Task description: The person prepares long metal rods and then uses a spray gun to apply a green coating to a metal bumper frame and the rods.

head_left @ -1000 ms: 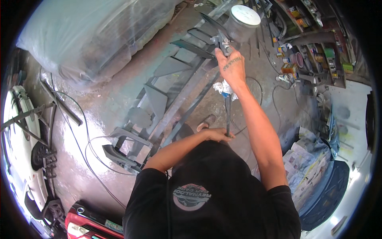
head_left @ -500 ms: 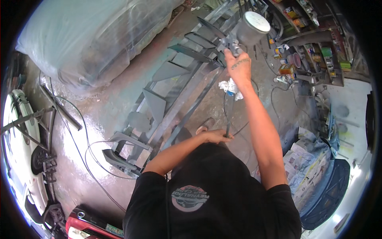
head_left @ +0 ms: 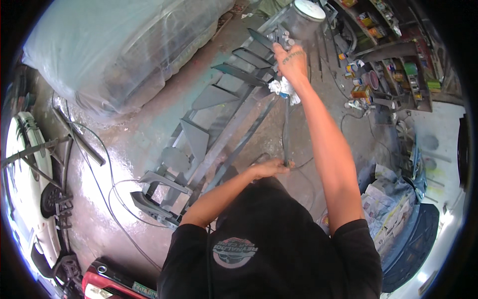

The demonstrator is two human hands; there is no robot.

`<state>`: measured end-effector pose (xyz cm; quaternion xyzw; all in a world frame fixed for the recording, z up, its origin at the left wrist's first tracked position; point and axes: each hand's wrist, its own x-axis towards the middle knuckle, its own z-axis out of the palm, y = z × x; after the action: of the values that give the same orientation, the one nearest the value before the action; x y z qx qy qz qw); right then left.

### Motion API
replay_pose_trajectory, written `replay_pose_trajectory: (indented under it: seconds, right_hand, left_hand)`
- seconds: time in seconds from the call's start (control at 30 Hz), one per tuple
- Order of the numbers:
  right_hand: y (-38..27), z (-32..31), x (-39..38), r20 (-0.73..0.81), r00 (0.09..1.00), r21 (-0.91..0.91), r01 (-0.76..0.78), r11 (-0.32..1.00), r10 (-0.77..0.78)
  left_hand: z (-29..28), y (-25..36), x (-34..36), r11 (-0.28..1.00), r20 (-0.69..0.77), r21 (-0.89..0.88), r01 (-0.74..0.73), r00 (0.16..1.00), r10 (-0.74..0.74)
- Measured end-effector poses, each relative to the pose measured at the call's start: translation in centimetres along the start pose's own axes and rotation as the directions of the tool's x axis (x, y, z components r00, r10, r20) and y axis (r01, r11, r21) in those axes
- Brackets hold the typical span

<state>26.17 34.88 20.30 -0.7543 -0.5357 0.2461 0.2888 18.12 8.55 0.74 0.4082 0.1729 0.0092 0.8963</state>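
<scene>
My right hand grips a metal spray gun with a cylindrical, white-topped cup, held out over a grey-painted metal frame with triangular plates along it. Crumpled white wrapping hangs just below the gun's handle. A hose drops from there to my left hand, whose fingers close around it near my body, right of the frame's lower part.
Upper left, a plastic-covered car. Left, a white bumper and metal bars; below, a red car part. Loose cables cross the floor. Right, shelves of cans and a blue panel with newspaper.
My right hand and spray gun shifted slightly right, then rose farther forward and back left along the frame. My left hand stays on the hose, a little higher in view.
</scene>
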Motion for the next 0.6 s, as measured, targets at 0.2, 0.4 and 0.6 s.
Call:
replay_pose_trajectory:
  seconds: [0.2,0.4,0.6]
  right_hand:
    - [-0.4,1.2,2.1,-0.004,0.997,0.078,0.074,0.994,-0.074]
    - [1.6,-1.4,0.2,-0.043,0.998,0.036,-0.046,0.998,0.048]
    - [7.6,-4.3,-1.4,-0.143,0.988,-0.07,-0.073,0.995,0.062]
  left_hand:
    - [-1.1,0.5,0.1,0.998,-0.077,-0.03,-0.053,0.996,0.05]
    - [0.5,0.7,0.2,0.998,-0.035,0.008,-0.063,0.997,0.063]
    - [2.0,-2.4,2.0,0.993,0.049,0.111,0.043,0.998,-0.049]
